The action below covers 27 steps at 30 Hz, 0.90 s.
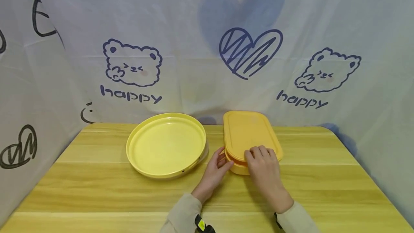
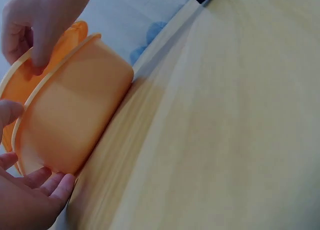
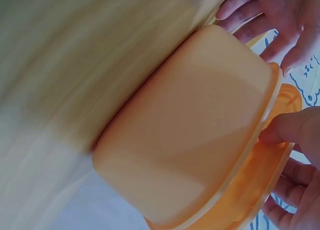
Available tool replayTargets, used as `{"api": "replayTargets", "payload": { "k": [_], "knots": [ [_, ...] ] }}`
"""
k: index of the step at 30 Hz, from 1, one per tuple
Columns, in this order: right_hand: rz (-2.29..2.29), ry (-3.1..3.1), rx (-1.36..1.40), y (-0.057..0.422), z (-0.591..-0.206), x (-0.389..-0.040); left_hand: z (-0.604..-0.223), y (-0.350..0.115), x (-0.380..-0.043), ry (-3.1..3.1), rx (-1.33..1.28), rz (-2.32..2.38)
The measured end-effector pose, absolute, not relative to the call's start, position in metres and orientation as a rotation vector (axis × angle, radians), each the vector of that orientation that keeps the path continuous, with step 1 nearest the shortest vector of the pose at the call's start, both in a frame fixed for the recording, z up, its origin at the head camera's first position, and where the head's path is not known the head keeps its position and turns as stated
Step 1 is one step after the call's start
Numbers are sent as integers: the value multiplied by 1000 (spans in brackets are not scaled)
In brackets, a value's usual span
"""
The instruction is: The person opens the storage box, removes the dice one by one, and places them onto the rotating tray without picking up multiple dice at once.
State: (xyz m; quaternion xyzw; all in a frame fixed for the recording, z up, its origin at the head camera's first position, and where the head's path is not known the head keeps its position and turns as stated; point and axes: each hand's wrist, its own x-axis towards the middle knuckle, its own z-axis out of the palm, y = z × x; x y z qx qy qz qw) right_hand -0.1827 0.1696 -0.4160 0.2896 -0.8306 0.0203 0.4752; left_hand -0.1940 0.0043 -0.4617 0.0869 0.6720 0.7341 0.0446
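An orange plastic food box (image 1: 239,169) stands on the table, its orange lid (image 1: 249,132) lifted at the near edge so a gap shows between lid and rim. My right hand (image 1: 263,166) pinches that raised edge, with the thumb (image 3: 280,129) under the lid and the fingers on top. At the box's near left corner, my left hand (image 1: 213,172) steadies it, fingertips against the side wall (image 2: 75,105) and thumb near the rim. What the box holds inside is hidden.
Left of the box lies a round yellow tray (image 1: 166,145) with a raised rim. Both stand on a wood-grain table (image 1: 106,190). Behind the table hangs a white cloth (image 1: 187,78) printed with bears and hearts.
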Motion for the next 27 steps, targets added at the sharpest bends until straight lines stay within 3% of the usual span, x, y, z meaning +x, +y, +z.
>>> {"api": "replayTargets", "payload": {
  "k": [27],
  "knots": [
    [191, -1833, 824, 187, -404, -197, -460, 10, -190, 2128, 244, 2230]
  ]
}}
